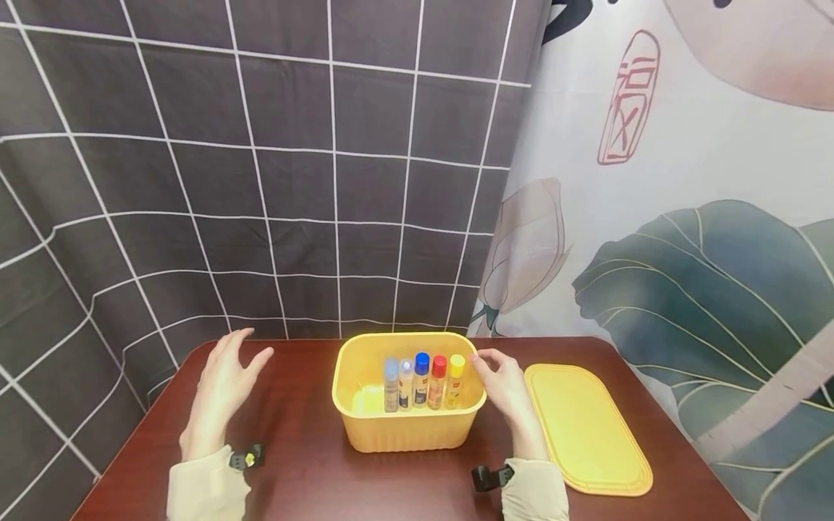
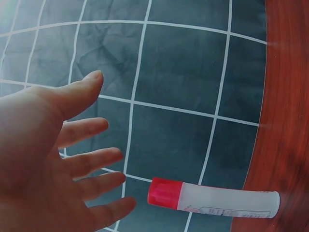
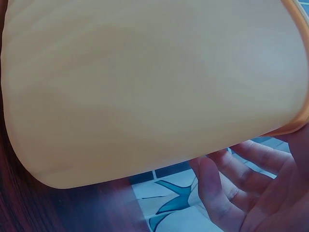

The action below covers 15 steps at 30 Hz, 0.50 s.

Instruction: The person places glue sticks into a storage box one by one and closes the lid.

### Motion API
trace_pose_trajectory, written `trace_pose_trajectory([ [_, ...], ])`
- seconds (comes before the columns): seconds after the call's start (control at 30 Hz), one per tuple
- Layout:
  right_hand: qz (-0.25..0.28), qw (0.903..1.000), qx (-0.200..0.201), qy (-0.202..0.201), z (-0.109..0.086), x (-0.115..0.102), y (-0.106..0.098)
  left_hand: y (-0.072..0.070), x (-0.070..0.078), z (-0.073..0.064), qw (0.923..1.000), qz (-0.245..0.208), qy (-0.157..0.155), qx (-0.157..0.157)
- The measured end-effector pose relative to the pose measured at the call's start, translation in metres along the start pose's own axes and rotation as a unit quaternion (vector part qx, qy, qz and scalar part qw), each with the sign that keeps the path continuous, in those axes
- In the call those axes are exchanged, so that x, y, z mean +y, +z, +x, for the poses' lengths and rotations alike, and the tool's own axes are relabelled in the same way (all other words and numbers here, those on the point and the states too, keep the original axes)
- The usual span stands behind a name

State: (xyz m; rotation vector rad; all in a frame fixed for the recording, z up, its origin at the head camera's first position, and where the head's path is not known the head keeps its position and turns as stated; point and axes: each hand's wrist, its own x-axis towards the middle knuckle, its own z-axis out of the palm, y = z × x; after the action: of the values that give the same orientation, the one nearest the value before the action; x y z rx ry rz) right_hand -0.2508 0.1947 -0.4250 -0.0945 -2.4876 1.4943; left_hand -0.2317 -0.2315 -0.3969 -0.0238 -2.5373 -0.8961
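Note:
A yellow plastic box [image 1: 409,433] stands on the table with a row of several small capped bottles inside. Among them are a blue-capped bottle [image 1: 421,380], a red-capped bottle [image 1: 438,382] and a yellow-capped bottle [image 1: 454,381]. My right hand [image 1: 511,391] is at the box's right rim, fingertips right at its edge, nothing seen held. The right wrist view shows loosely bent fingers [image 3: 246,176] beside the box wall. My left hand [image 1: 221,383] is raised on the left, fingers spread and holding nothing. Facing it in the left wrist view is a white tube with red cap [image 2: 212,199], hidden in the head view.
A flat yellow lid [image 1: 589,427] lies on the table right of the box. The dark red table [image 1: 306,477] meets a grey gridded curtain [image 1: 293,188] behind and a white floral cloth [image 1: 567,145] at the right.

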Motion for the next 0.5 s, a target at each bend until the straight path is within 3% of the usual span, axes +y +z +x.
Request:
trace_pose_trajectory([
  [0.27,0.002,1.0000,0.002,-0.001,0.000,0.002,0.001,0.001,-0.011,0.002,0.9996,0.009,0.001,0.026],
  [0.5,0.006,0.9999,0.005,-0.008,0.001,0.003,0.001,0.001,-0.020,0.005,0.9997,0.003,-0.019,0.016],
])
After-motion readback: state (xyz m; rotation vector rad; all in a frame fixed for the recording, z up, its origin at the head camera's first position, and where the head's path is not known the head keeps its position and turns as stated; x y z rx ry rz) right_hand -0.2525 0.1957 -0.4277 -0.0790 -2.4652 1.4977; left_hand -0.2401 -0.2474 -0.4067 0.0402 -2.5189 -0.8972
